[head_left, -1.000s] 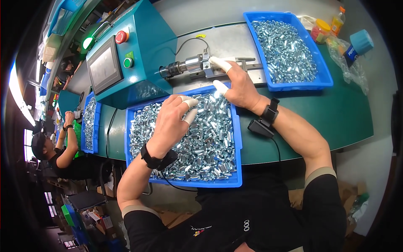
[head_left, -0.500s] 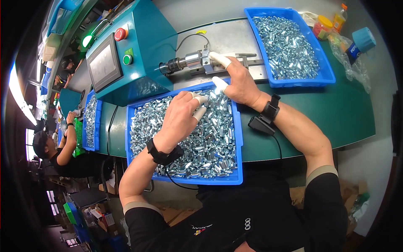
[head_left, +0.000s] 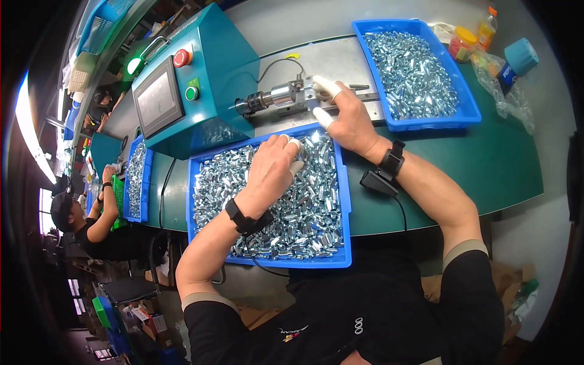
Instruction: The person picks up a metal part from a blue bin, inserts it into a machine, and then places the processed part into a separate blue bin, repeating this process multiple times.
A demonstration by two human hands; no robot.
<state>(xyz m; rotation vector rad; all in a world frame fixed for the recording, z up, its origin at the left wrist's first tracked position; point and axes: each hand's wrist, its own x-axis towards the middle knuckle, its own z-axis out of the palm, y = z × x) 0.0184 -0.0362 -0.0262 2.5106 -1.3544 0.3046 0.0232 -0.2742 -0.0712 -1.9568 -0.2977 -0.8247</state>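
Note:
My left hand (head_left: 271, 167) is over the near blue tray (head_left: 345, 234), which is full of small shiny metal hex pieces (head_left: 304, 213). Its capped fingertips curl together among the pieces; whatever they hold is hidden. My right hand (head_left: 353, 121) is at the machine's slide, with the capped index finger and thumb on either side of a small metal block (head_left: 311, 95). Left of the block, a chuck with a steel cylinder (head_left: 283, 95) sticks out of the teal machine (head_left: 219, 79). Finger cots cover several fingertips on both hands.
A second blue tray (head_left: 474, 115) of metal pieces stands at the back right. Beyond it are a yellow-lidded jar (head_left: 463, 44), a bottle (head_left: 486, 29) and a blue cup (head_left: 521, 56). A black device (head_left: 378, 182) lies by my right wrist. At left, another person (head_left: 91, 222) works.
The metal block now stands apart from the steel cylinder, further right, with my right hand at it. My left hand has shifted slightly right over the tray, its fingers drawn closer together.

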